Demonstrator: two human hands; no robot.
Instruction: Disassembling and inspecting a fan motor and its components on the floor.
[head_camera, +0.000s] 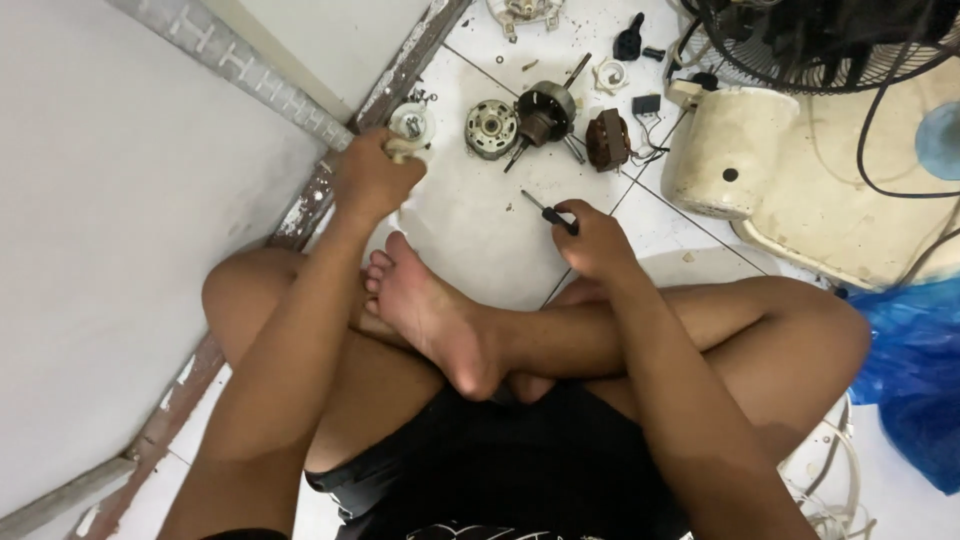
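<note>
I sit cross-legged on a white tiled floor (480, 230). My left hand (372, 178) grips a small white plastic fan part (411, 128) at the floor's left edge, by the door frame. My right hand (592, 236) holds a small black-handled screwdriver (545, 210), its tip pointing up-left just above the tile. Ahead lie motor parts: a round metal end cover (491, 129), a rotor with shaft (545, 110) and a brown copper-wound stator (607, 140).
A cream fan base (740, 150) lies at the right, with a black wire fan guard (830, 40) behind it. A blue plastic bag (915, 370) sits far right. A white door (120, 220) and its worn frame run along the left. Small screws and black parts are scattered at the top.
</note>
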